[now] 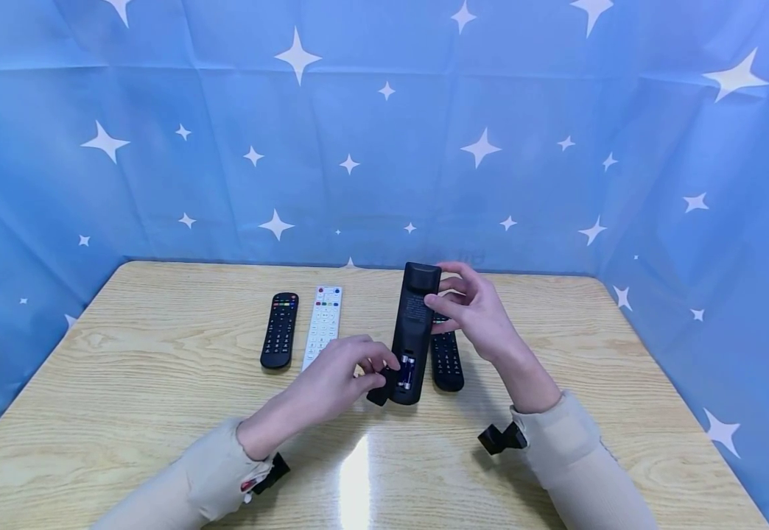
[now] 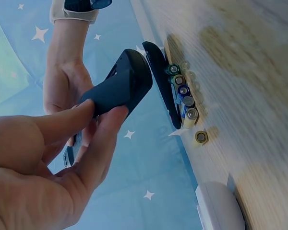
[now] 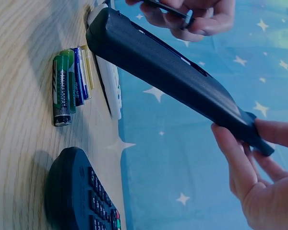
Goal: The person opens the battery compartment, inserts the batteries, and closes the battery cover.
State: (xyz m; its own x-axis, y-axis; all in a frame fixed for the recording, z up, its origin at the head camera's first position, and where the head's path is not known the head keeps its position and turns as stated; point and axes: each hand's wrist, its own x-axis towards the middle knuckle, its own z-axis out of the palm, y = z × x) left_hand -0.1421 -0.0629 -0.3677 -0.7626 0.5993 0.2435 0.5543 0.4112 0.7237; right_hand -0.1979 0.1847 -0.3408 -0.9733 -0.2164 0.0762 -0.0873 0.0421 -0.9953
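Observation:
My right hand [image 1: 480,313] grips a black remote control [image 1: 413,324] near its far end, back side towards me, raised off the table. Its battery compartment is uncovered, and blue batteries [image 1: 406,372] lie in it. At the lower left of the remote, my left hand [image 1: 341,372] pinches a black battery cover [image 1: 378,395] between thumb and fingers. In the left wrist view the battery cover [image 2: 113,93] overlaps the remote's near end. The right wrist view has the remote [image 3: 168,72] tilted above the table, with the cover [image 3: 170,9] beside its open back.
Behind the raised remote lies another black remote [image 1: 447,361]. Further left are a white remote [image 1: 323,320] and a smaller black remote [image 1: 280,331]. Several loose batteries [image 3: 62,91] lie on the wooden table [image 1: 159,383]. A blue star-patterned curtain [image 1: 384,184] stands behind the table.

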